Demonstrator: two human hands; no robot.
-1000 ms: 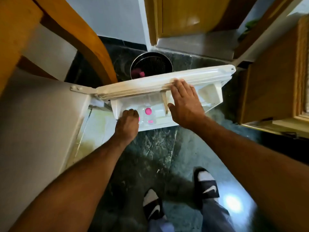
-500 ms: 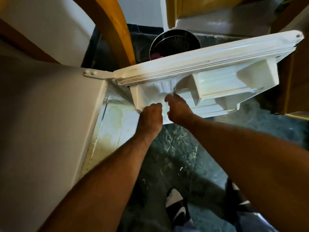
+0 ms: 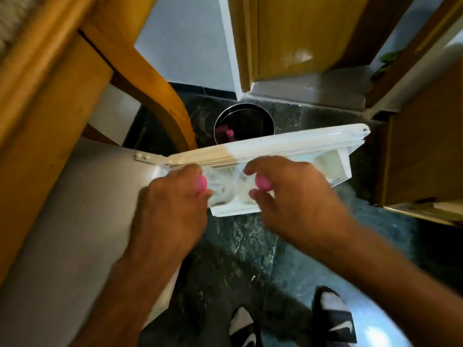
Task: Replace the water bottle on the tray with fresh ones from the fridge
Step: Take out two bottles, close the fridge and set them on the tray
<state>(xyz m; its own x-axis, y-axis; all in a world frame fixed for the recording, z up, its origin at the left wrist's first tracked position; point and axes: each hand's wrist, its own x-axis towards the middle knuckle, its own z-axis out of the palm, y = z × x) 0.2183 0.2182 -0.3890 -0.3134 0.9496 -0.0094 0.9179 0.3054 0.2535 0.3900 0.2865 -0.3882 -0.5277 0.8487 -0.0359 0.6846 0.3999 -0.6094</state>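
Observation:
The white fridge door (image 3: 288, 144) stands open below me, seen from above. My left hand (image 3: 172, 206) grips a clear water bottle by its neck, with the pink cap (image 3: 202, 184) showing between the fingers. My right hand (image 3: 293, 194) grips a second clear bottle with a pink cap (image 3: 262, 183). Both bottles (image 3: 225, 189) are raised above the door shelf (image 3: 235, 210), side by side, blurred by motion. The tray is not in view.
The grey fridge top (image 3: 75, 209) lies at left. A steel mesh bin (image 3: 244, 125) with pink items stands behind the door. A curved wooden chair arm (image 3: 150, 78) is at upper left, a wooden cabinet (image 3: 426, 151) at right. My feet in sandals (image 3: 333, 319) stand on dark stone floor.
Both hands have come up out of the door shelf, each holding a pink-capped bottle. Half a second ago they were reaching down into the shelf.

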